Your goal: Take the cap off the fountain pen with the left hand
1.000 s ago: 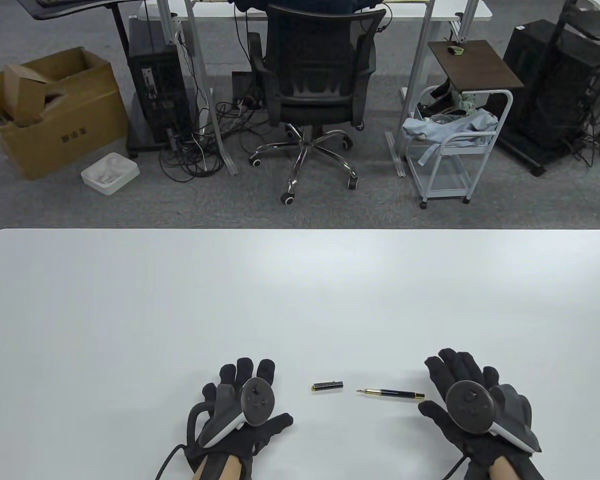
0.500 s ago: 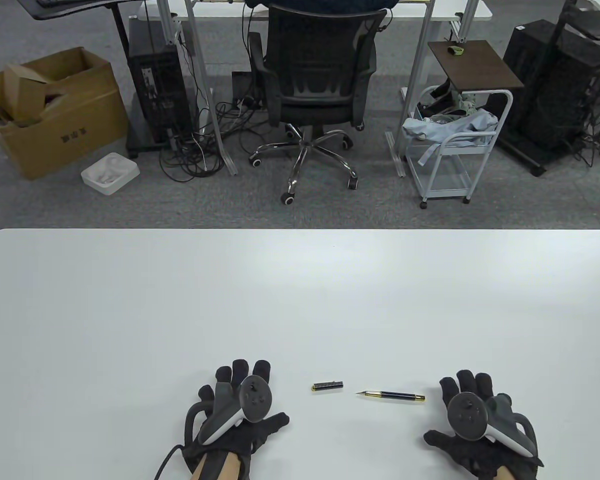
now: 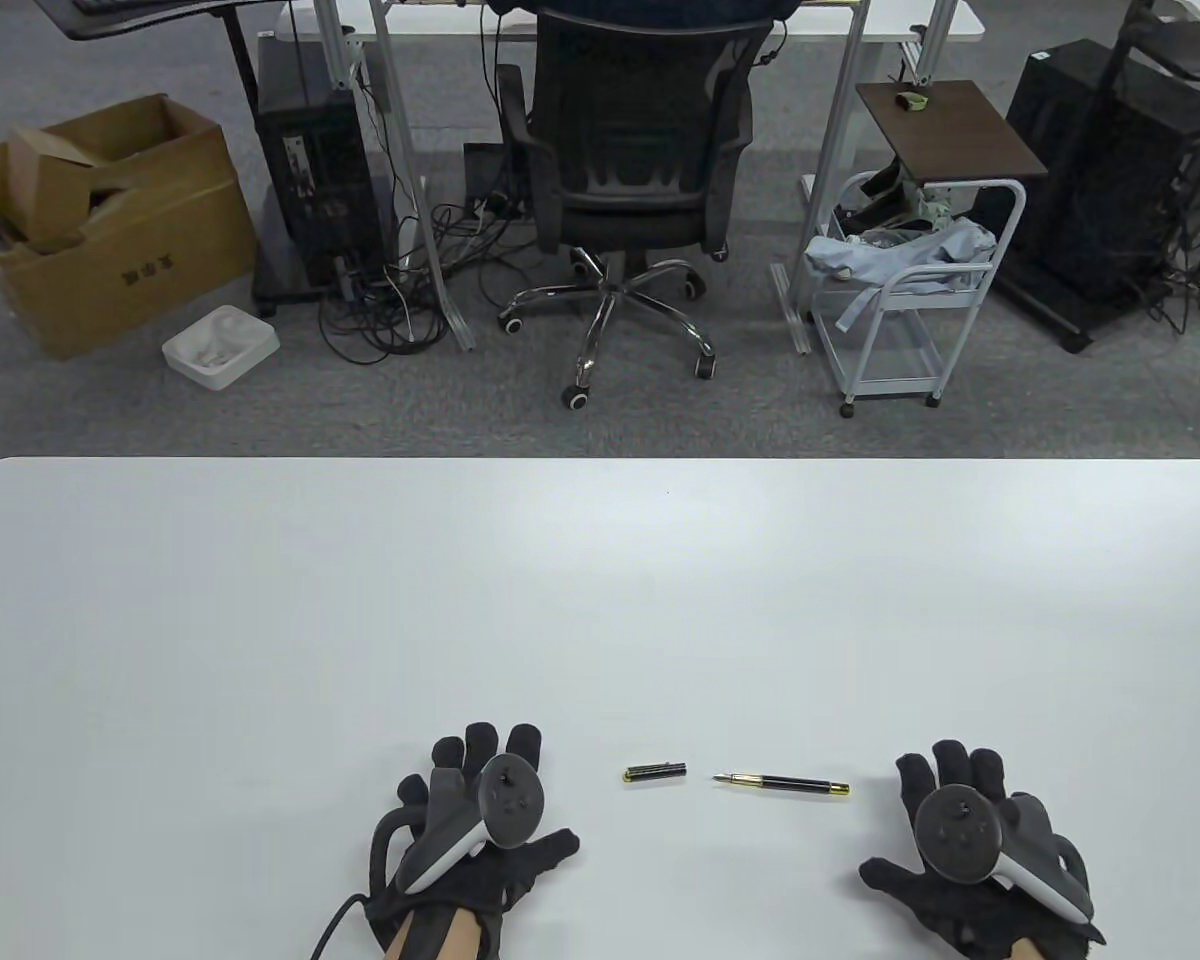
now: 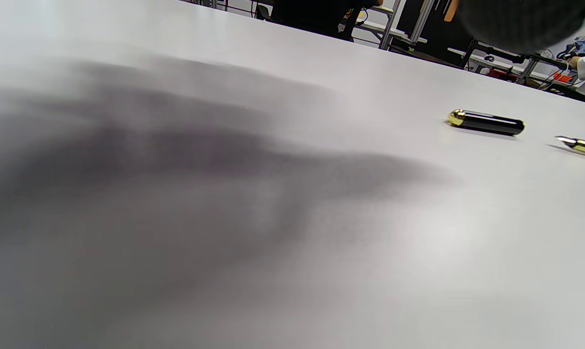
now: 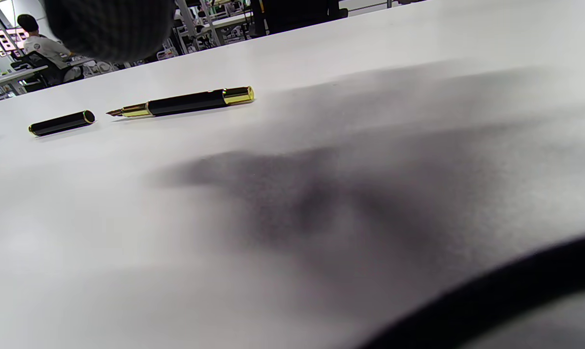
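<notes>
Both hands lie flat and spread on the white table near the bottom of the table view: the left hand at lower centre-left, the right hand at lower right, fingers fanned and gripping nothing. Between them, the fountain pen cap lies on its side just right of the left hand's fingertips, apart from the fountain pen, which lies with its bare nib pointing left toward the cap and its gold end toward the right hand. Neither hand touches either piece. From the left wrist view, low over the table, the fountain pen cap sits at right of centre with its gold dome to the left, and the nib end of the fountain pen just enters at the right edge; only a blurred dark fingertip shows at the upper right, and the hand's shadow spreads across the left. From the right wrist view, the fountain pen lies in the upper left with the fountain pen cap further left, a clear gap between them. Judging by this, the cap is already off, so the step looks finished; doing it well now means leaving both pieces undisturbed, since either round body could roll if nudged.
</notes>
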Tool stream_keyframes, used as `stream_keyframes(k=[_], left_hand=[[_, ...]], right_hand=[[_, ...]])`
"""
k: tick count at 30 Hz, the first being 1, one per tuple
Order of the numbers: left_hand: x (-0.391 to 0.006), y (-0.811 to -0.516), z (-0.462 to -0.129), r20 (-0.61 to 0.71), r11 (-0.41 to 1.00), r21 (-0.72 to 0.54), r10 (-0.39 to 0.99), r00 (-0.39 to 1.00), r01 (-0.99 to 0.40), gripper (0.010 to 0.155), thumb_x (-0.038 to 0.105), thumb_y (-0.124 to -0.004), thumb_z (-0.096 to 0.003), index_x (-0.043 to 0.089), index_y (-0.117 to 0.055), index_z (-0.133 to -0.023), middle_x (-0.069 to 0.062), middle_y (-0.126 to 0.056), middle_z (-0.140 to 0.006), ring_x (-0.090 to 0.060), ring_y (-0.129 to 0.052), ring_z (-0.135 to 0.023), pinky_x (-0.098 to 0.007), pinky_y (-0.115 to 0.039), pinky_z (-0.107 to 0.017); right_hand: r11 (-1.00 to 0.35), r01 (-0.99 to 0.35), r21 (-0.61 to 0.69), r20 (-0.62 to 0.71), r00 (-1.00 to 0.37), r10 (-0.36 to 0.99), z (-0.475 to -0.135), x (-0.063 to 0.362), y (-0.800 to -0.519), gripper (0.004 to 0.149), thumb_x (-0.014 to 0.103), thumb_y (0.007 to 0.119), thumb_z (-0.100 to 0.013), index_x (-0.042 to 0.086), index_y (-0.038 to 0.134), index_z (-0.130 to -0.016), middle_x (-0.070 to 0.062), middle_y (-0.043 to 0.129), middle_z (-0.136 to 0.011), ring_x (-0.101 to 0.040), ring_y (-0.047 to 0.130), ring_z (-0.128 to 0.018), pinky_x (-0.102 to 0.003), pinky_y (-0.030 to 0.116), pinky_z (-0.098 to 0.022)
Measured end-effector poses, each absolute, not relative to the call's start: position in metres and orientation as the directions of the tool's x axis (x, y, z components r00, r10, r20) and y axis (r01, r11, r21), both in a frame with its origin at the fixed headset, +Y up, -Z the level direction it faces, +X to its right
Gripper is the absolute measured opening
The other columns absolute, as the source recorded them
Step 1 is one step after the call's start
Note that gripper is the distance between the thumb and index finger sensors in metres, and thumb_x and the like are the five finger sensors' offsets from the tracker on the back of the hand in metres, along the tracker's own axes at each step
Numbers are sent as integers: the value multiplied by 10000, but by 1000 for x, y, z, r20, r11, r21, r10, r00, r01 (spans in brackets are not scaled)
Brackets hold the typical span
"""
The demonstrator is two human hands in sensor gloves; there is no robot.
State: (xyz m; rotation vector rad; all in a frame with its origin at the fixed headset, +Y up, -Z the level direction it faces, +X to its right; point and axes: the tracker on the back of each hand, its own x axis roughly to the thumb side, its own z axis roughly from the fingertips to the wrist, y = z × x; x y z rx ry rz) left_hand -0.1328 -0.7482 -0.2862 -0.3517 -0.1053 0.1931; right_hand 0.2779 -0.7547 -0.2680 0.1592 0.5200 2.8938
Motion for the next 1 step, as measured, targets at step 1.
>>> stream_keyframes(k=[1], left_hand=[[-133, -747, -286, 71, 921, -348, 213, 974, -176, 965, 668, -684, -399, 308, -100, -1078, -167, -154, -1198, -521, -228, -1127, -800, -268, -692]], right_hand=[[-917, -173, 359, 71, -975, 212, -268, 277, -755, 960, 593, 627, -453, 141, -20, -999, -245, -140, -1035, -539, -119, -910, -766, 84, -616]])
